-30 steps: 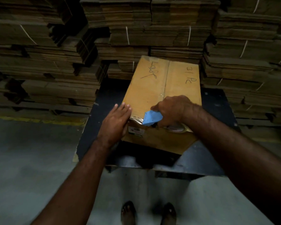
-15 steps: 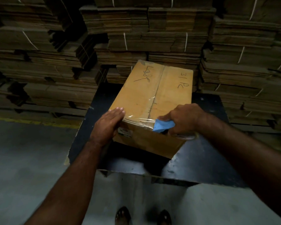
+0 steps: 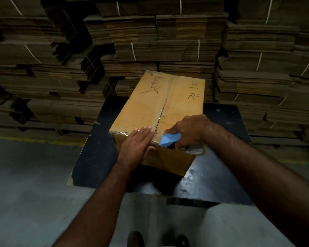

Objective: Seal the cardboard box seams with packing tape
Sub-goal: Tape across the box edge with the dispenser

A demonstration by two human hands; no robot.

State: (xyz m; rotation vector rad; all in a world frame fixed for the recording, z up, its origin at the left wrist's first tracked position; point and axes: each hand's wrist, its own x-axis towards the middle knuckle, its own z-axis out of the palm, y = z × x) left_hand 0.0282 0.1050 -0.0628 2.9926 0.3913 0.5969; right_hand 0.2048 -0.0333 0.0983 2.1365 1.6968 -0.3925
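Closest to the camera were the person's feet point(image 3: 158, 239) on the grey concrete floor point(image 3: 25, 193), barely visible at the bottom edge. Just past them sat a black platform point(image 3: 93, 157), and the cardboard box point(image 3: 150, 107) was resting on top of that, near its middle. The box's long axis ran away from the person, angled a bit to the right, with the centre seam point(image 3: 165, 106) going the same way, near end to far end.

Left hand point(image 3: 136, 147) was flat on the near top edge of the box, fingers straight and together, pressing down on clear tape point(image 3: 121, 133) wrapped over the near left corner. Not gripping anything, just palm down. Right hand point(image 3: 187, 132) was curled around a tape dispenser point(image 3: 169, 140) with a blue plastic piece sticking out to the left, and the tape roll point(image 3: 194, 150) showed under the fist, at the box's near edge just right of the seam.

Top of the box had handwriting in marker, "31 Pc" point(image 3: 193, 90) on the right flap and a scrawl point(image 3: 152, 85) on the left that I couldn't read. Behind it all were stacks of flattened cardboard point(image 3: 168, 41) tied with white string.
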